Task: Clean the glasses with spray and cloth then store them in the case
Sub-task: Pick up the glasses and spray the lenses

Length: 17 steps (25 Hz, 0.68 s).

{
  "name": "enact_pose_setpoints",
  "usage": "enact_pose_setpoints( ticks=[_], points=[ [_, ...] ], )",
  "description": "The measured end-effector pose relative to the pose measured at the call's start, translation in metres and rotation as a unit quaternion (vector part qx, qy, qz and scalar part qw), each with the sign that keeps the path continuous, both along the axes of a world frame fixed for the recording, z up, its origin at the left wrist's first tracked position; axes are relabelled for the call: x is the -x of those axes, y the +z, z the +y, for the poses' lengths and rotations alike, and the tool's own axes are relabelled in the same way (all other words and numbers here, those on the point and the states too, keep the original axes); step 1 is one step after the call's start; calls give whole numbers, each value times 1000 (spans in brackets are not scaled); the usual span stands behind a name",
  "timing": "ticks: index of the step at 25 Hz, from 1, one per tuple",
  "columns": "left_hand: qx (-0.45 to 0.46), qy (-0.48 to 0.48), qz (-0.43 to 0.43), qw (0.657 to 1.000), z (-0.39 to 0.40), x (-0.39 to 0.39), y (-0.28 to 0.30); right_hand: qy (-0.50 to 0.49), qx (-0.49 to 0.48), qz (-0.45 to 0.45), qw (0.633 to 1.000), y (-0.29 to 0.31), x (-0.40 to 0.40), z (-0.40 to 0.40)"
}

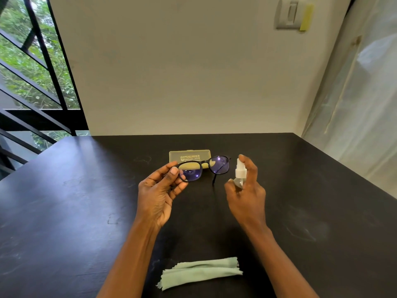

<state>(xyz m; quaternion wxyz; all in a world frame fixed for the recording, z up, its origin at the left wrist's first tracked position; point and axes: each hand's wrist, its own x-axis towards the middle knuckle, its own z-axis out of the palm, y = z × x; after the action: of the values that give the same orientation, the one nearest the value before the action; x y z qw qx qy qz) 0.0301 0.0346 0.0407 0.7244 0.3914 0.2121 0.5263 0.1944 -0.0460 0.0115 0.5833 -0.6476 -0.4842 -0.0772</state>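
Glasses case (189,154): near edge and right end hidden behind the glasses (203,168); printed lettering on the lid too small to read.
Glasses: left temple arm and outer edge of the left lens covered by the left hand (160,190).
Spray bottle (239,175): body mostly hidden inside the right hand (247,190); fill level cannot be told.
Both forearms: cut off by the bottom edge.
Bench (64,211): cut off left, right and bottom.
Wall fitting (293,15): blurred, type unclear.
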Motion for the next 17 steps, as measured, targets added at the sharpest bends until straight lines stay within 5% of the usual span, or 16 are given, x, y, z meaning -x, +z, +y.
enact_pose_setpoints(
  ticks=[17],
  points=[
    [15, 14, 10, 1000, 4, -3, 5, -3, 38, 51, 998, -25, -88, 21]
  ],
)
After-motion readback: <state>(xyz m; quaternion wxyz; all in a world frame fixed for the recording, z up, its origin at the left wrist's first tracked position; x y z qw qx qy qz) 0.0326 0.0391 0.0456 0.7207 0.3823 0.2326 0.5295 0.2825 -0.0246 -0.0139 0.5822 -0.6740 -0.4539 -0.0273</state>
